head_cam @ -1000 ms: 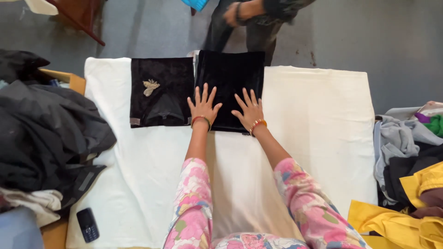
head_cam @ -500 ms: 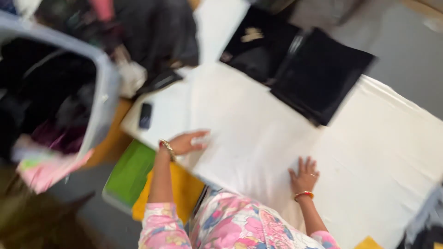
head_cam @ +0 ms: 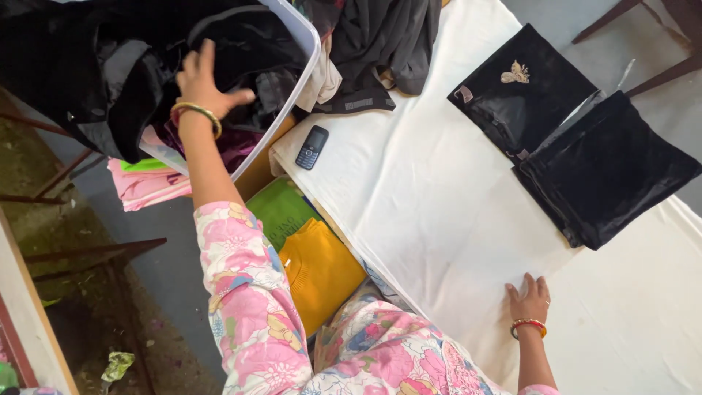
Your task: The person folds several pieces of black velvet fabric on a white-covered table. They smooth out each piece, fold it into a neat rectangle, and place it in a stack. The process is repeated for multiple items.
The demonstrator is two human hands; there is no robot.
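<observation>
Landmark for everything here: the white sheet [head_cam: 453, 219] spread over the table.

Left hand [head_cam: 205, 80] is off the sheet's left edge, up over a clear plastic bin [head_cam: 296, 66] stuffed w/ dark clothes [head_cam: 110, 73]. Fingers spread wide, thumb out, palm hovering just above the pile. It grips nothing yet, though it looks abt to touch the black fabric under it. A gold bangle sits on that wrist. The open spread reads like a hand picking through a heap, not lifting one piece.

Right hand [head_cam: 528, 301] lies flat on the sheet near its front edge, fingers together & stretched, holding nothing. Seems to be a prop: the person leans far left, so the palm takes weight & also pins the cloth smooth.

On the sheet's far side lie two black folded garments, one w/ a small gold motif [head_cam: 523, 91] and a plain one [head_cam: 607, 172], edges touching, the plain one slightly overlapping. Squared off, side by side, so probably finished pieces parked away from the working space.

A small dark phone [head_cam: 312, 146] rests at the sheet's left corner, just beside the bin, out of the way of folding. A grey-black garment heap [head_cam: 384, 44] spills onto the sheet's top left. Below the left edge, off the sheet: green [head_cam: 281, 208] and yellow folded tops [head_cam: 318, 271], stacked low, w/ pink cloth [head_cam: 146, 186] under the bin.
</observation>
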